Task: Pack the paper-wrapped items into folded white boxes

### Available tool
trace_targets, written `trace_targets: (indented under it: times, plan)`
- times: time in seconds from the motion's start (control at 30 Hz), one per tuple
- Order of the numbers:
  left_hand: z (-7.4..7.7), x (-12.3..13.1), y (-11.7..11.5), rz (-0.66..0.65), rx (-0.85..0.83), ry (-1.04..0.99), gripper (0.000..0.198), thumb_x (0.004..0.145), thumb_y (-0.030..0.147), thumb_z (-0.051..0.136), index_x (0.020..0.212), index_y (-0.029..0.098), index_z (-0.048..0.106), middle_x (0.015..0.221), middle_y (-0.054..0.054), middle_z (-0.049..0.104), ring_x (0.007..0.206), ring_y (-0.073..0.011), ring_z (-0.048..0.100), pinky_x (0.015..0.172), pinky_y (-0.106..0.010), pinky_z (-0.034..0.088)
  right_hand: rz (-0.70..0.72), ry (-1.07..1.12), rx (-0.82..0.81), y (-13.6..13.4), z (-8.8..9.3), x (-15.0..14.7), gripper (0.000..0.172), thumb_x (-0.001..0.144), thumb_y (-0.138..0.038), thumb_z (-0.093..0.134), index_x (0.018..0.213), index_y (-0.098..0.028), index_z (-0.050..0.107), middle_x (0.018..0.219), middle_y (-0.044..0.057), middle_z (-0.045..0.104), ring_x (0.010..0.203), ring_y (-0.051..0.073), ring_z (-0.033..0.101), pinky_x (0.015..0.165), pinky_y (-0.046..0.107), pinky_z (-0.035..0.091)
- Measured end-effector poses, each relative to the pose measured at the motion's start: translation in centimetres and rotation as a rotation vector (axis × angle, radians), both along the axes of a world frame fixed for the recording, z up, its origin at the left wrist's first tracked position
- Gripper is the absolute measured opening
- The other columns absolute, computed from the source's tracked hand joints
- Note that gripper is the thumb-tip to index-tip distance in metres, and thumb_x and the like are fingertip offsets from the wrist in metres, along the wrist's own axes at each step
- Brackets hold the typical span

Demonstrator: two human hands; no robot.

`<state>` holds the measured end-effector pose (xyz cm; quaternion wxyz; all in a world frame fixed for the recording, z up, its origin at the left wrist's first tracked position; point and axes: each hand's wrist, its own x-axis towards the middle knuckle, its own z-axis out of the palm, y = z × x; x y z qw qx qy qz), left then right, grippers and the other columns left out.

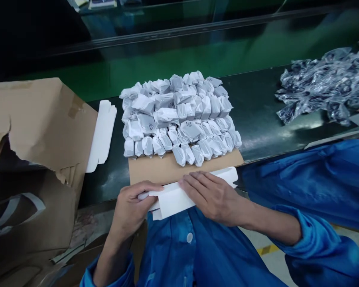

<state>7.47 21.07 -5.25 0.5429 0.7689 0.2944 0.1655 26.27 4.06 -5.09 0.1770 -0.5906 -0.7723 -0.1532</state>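
Observation:
A long white paper carton (175, 201) is held crosswise before my chest, with open flaps showing at both ends. My left hand (134, 205) pinches its left end between thumb and fingers. Across the carton's right half lies my right hand (212, 195), its fingers together and bent over the top edge; the thumb is hidden. Just beyond, several rows of small items in whitish wrappers (179, 115) cover most of a brown cardboard sheet (155, 169). Some wrappers carry a printed triangle mark.
At left stands a big torn cardboard box (42, 123), a flattened white carton (103, 131) leaning beside it. Clear plastic bags with dark contents (326, 83) are heaped on the dark bench (257, 115) at right. A co-worker's blue sleeve (317, 171) is close on the right.

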Motion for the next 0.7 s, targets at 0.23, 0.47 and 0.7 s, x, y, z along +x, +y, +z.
trace_targets:
  times: [0.23,0.47,0.7]
  plan:
    - [-0.3,1.2,-4.3,0.376,0.231,-0.673,0.063,0.088,0.056,0.063,0.143,0.028,0.05,0.124,-0.009,0.07,0.108,-0.0253,0.07,0.084,-0.038,0.062,-0.404,0.146,0.316,2.1,-0.4,-0.9,0.041,0.093,-0.017,0.059,0.13,0.001,0.054,0.111,0.022,0.072,0.105,0.028,0.069,0.09,0.038,0.056]
    - [-2.0,3.4,-4.6,0.486,0.339,-0.232,0.078,0.077,0.045,0.077,0.144,0.023,0.043,0.135,-0.012,0.057,0.116,-0.0277,0.063,0.093,-0.037,0.054,-0.127,0.561,-0.023,2.6,0.2,-3.4,0.065,0.098,-0.048,0.053,0.147,-0.007,0.041,0.131,0.021,0.063,0.12,0.027,0.061,0.094,0.04,0.056]
    - [-1.7,2.1,-2.6,0.241,0.547,-0.234,0.044,0.078,0.038,0.071,0.116,0.022,0.055,0.106,-0.004,0.063,0.094,-0.0201,0.066,0.077,-0.03,0.055,0.158,1.06,-0.17,5.0,2.3,1.1,0.027,0.098,-0.027,0.059,0.12,-0.016,0.071,0.096,0.006,0.068,0.087,0.015,0.063,0.077,0.03,0.053]
